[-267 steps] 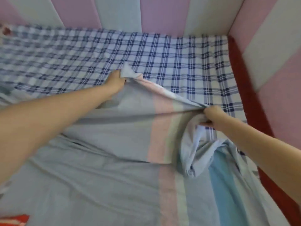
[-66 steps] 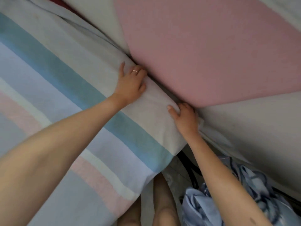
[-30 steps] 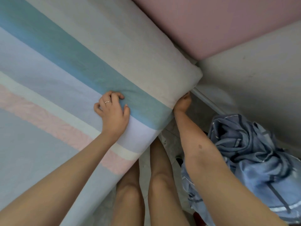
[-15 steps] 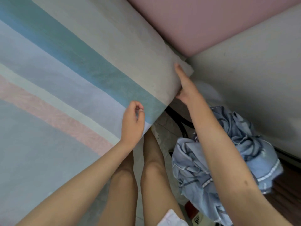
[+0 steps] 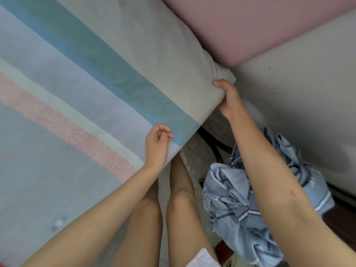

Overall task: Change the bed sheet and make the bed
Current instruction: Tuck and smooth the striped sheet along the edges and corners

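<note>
The striped sheet [image 5: 92, 87], with teal, lilac, cream and pink bands, lies smooth over the mattress and fills the left of the view. My right hand [image 5: 228, 100] grips the sheet-covered mattress corner at the wall, thumb on top and fingers under the edge. My left hand [image 5: 158, 146] rests at the near edge of the bed on the lilac band, fingers loosely curled and holding nothing. The old blue checked sheet [image 5: 248, 205] lies crumpled on the floor to the right of my legs.
Padded wall panels, pink [image 5: 254, 26] and off-white [image 5: 300, 97], press close against the bed corner. A black cable [image 5: 212, 143] runs on the tiled floor below the corner. My bare knees [image 5: 181, 201] stand against the bed's edge.
My right hand has gone from lying with straight fingers along the corner to gripping it from below. My left hand has stayed at the near edge.
</note>
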The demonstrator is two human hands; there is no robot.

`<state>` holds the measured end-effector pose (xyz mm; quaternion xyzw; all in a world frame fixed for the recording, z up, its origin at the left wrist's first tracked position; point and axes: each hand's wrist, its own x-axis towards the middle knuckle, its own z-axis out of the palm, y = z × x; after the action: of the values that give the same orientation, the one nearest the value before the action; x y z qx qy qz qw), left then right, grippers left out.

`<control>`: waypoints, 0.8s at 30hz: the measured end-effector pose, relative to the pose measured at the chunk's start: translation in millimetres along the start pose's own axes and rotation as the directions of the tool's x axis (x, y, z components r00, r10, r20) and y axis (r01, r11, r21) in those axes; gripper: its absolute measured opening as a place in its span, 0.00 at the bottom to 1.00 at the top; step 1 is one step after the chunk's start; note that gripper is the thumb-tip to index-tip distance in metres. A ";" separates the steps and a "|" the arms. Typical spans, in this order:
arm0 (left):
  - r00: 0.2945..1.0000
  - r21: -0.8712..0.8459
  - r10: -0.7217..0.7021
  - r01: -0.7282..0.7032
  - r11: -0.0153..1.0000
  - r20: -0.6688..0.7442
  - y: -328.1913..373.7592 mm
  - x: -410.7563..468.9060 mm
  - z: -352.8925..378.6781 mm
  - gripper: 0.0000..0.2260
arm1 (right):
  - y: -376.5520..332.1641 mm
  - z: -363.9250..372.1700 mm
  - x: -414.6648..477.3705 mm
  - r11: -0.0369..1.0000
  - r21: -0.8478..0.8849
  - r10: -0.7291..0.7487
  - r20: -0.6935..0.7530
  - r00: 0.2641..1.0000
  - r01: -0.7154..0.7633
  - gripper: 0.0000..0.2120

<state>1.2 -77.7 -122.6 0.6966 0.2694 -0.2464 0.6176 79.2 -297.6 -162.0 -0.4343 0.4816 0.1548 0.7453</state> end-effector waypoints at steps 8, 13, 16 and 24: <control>0.942 0.089 0.191 -0.173 0.981 -0.275 30.8 68.1 -75.2 0.17 | -7.8 2.5 14.7 0.994 -0.099 -0.065 -0.091 0.994 0.056 0.38; 0.922 0.065 0.180 -0.168 0.984 -0.342 38.2 79.3 -86.3 0.17 | -22.1 -2.4 13.2 0.981 -0.173 -0.079 0.027 0.997 0.083 0.41; 0.952 0.062 0.148 -0.137 0.989 -0.268 24.7 49.4 -70.3 0.17 | 0.3 -6.1 12.7 0.983 -0.158 -0.105 -0.086 0.991 0.091 0.45; 0.897 0.145 -0.414 0.394 0.908 0.155 -50.2 -41.0 -52.0 0.15 | 89.0 9.4 -38.2 0.966 0.153 0.230 -0.158 0.960 -0.207 0.32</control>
<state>-62.4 -24.4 -125.4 0.6328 0.3368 -0.4463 0.5356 8.2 -231.7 -172.3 -0.3390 0.5993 0.1649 0.7062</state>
